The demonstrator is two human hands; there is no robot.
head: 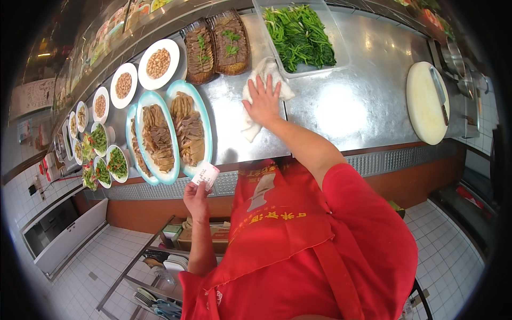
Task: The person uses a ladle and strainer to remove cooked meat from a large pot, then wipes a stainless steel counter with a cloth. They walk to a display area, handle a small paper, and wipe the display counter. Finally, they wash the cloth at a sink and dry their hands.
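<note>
My right hand (pixel 263 101) presses flat, fingers spread, on a white cloth (pixel 250 129) on the stainless steel counter (pixel 228 116). Just beyond it stands a clear plastic tub (pixel 344 52) of cooked leafy greens (pixel 298 38). In my left hand (pixel 197 203) a small slip of paper (pixel 207 176) bearing print is pinched between thumb and fingers. The slip hangs by the counter's front edge, overlapping the near end of a blue-rimmed oval plate (pixel 207 132) of sliced meat (pixel 190 132). More such plates (pixel 176 162) sit to its left, partly overlapping.
Two dark trays of sliced meat (pixel 229 42) lie behind the oval plates. White plates of peanuts (pixel 158 64) and bowls of green salad (pixel 117 162) line the left. At right, a knife (pixel 439 94) rests on a round cutting board (pixel 420 104). A dish rack (pixel 128 276) stands below.
</note>
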